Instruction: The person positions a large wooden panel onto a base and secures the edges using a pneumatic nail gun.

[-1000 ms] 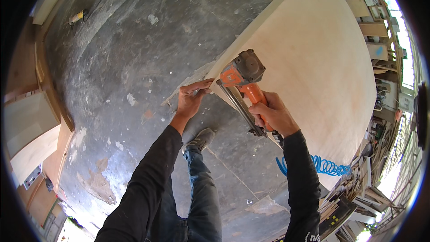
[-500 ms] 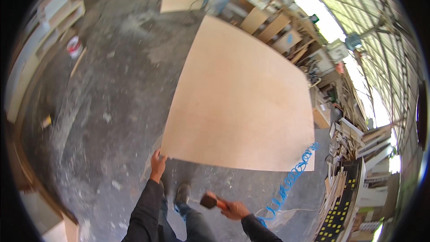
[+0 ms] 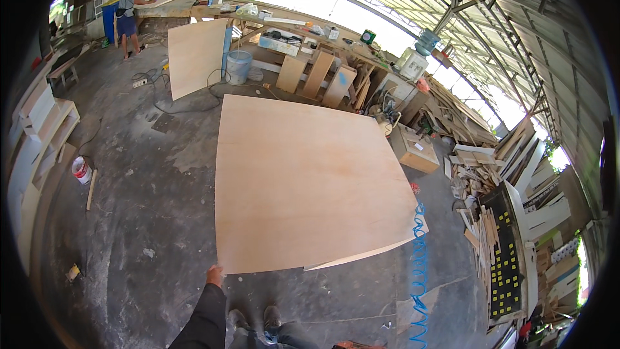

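A large pale plywood sheet (image 3: 303,184) spreads out in front of me, its near left corner pinched in my left hand (image 3: 215,276). The fingers are closed on the edge, partly hidden by the sheet. Beneath its near right edge a second pale sheet (image 3: 368,256) shows as a thin wedge. At the bottom rim only a sliver of my right hand (image 3: 358,345) appears to show, cut off by the picture, so its fingers and anything in them are hidden. A blue coiled air hose (image 3: 420,271) runs from the sheet's right corner down to the lower edge.
Another plywood panel (image 3: 197,58) stands upright beyond, beside a bucket (image 3: 239,66). A cluttered workbench (image 3: 361,52) lines the back. Scrap wood (image 3: 487,236) is heaped at right. A paint can (image 3: 81,170) stands on the left floor. Far left, a person (image 3: 127,13) stands at a bench.
The view has tilted up, bringing in the back of the workshop. My right hand, earlier holding a dark-headed tool with an orange handle, has dropped almost out of view. A second sheet's edge now shows.
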Action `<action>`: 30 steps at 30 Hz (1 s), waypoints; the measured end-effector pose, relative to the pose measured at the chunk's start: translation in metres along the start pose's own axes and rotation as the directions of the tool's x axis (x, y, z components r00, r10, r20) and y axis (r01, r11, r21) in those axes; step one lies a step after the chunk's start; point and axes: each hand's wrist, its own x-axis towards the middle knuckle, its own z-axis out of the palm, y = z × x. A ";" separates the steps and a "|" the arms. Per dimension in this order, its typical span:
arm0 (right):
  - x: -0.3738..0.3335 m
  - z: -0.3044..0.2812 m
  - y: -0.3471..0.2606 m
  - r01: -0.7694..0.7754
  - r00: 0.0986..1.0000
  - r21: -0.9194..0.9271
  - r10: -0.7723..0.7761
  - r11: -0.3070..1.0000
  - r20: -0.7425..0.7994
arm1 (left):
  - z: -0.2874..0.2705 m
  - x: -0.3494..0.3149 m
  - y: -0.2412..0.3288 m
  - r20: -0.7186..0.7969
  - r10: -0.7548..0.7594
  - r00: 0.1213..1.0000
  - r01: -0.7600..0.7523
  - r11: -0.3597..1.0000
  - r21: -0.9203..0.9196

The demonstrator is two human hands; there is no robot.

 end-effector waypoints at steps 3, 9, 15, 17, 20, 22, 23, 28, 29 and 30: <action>-0.010 -0.004 0.060 0.119 0.988 -0.384 -0.148 0.916 -0.047 | 0.040 -0.041 -0.006 0.046 -0.062 0.997 0.052 0.980 0.190; 0.011 -0.067 -0.015 -0.044 0.991 -0.285 0.007 0.958 -0.130 | 0.010 -0.093 0.031 -0.077 -0.172 0.982 0.170 0.985 -0.042; -0.079 -0.147 -0.126 -0.278 0.906 -0.766 -0.107 0.580 -0.410 | 0.013 -0.159 -0.011 -0.083 -0.193 0.978 0.194 0.981 0.009; -0.052 -0.178 -0.170 -0.247 0.873 -0.814 -0.244 0.526 -0.423 | -0.080 -0.167 -0.058 0.122 0.366 0.923 -0.356 0.685 0.636; -0.057 -0.219 -0.193 -0.338 0.858 -0.816 -0.202 0.469 -0.472 | -0.105 -0.215 -0.114 -0.248 0.072 0.966 -0.053 0.995 0.084; -0.043 -0.230 -0.228 -0.337 0.837 -0.857 -0.293 0.390 -0.463 | -0.149 -0.260 -0.157 -0.368 -0.076 0.927 0.105 0.993 0.061; -0.036 -0.218 -0.265 -0.312 0.829 -0.855 -0.320 0.414 -0.458 | -0.175 -0.281 -0.171 -0.436 -0.138 0.889 0.173 0.984 0.041; -0.010 -0.165 -0.349 -0.236 0.767 -0.880 -0.476 0.413 -0.429 | -0.198 -0.386 -0.210 0.095 -0.346 0.934 -0.088 0.036 0.995; -0.006 -0.150 -0.371 -0.219 0.766 -0.871 -0.475 0.439 -0.432 | -0.211 -0.401 -0.209 0.121 -0.236 0.964 -0.089 0.142 0.986; 0.004 -0.148 -0.380 -0.227 0.764 -0.873 -0.478 0.431 -0.434 | -0.222 -0.413 -0.203 0.148 -0.114 0.982 -0.116 0.248 0.962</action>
